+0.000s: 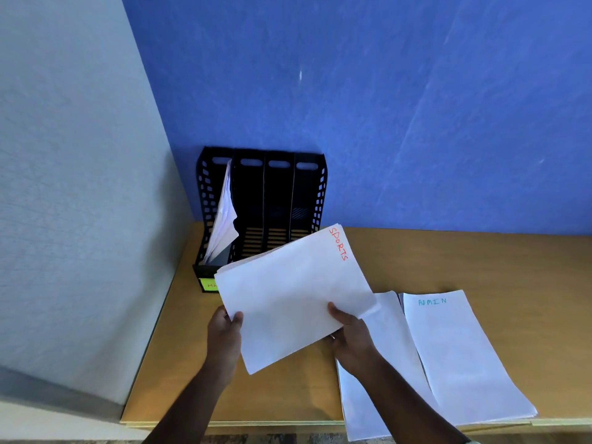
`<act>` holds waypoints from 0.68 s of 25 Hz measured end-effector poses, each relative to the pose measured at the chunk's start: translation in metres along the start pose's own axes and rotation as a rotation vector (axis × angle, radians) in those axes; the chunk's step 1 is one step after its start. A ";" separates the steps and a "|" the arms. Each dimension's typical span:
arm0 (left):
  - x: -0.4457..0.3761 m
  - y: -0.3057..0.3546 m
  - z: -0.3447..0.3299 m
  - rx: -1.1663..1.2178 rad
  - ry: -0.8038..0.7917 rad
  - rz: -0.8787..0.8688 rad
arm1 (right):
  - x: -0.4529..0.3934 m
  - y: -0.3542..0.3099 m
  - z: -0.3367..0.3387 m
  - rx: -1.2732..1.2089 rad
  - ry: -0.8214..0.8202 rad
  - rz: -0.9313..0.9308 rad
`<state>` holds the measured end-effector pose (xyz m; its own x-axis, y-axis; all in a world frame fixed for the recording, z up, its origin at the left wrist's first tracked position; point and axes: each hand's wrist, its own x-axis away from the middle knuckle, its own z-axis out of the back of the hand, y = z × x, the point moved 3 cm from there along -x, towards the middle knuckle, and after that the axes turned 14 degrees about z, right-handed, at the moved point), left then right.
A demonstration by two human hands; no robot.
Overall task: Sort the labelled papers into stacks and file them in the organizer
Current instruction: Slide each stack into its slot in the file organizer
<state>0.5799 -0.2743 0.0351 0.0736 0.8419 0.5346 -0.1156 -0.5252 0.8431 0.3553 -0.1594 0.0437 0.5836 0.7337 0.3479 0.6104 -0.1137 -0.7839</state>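
Observation:
A stack of white papers labelled SPORTS in red [294,290] is held above the wooden desk, tilted, in front of the black organizer [266,200]. My left hand [226,331] grips its lower left edge, and my right hand [349,331] grips its lower right edge. The organizer has several upright slots; the leftmost slot holds white papers [224,219] leaning over. On the desk to the right lie a stack labelled ADMIN in blue [455,354] and another white stack [378,379] whose label is hidden by my right arm.
The wooden desk [448,261] sits in a corner, with a pale partition on the left and a blue wall behind. A green label [208,285] is on the organizer's front left base. The two lying stacks overhang the desk's front edge.

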 end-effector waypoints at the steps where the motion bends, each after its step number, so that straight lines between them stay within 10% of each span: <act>1: 0.000 0.005 0.004 -0.025 0.020 -0.046 | -0.004 -0.008 0.007 0.010 -0.012 0.006; 9: 0.007 0.017 0.014 -0.122 -0.050 -0.348 | -0.020 -0.044 0.013 0.768 -0.160 0.294; 17: 0.022 -0.006 0.028 -0.103 0.087 -0.427 | 0.021 0.014 0.018 0.786 -0.140 0.475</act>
<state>0.6104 -0.2562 0.0439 0.0533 0.9902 0.1294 -0.1913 -0.1171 0.9745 0.3664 -0.1337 0.0311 0.5779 0.8066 -0.1241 -0.2442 0.0258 -0.9694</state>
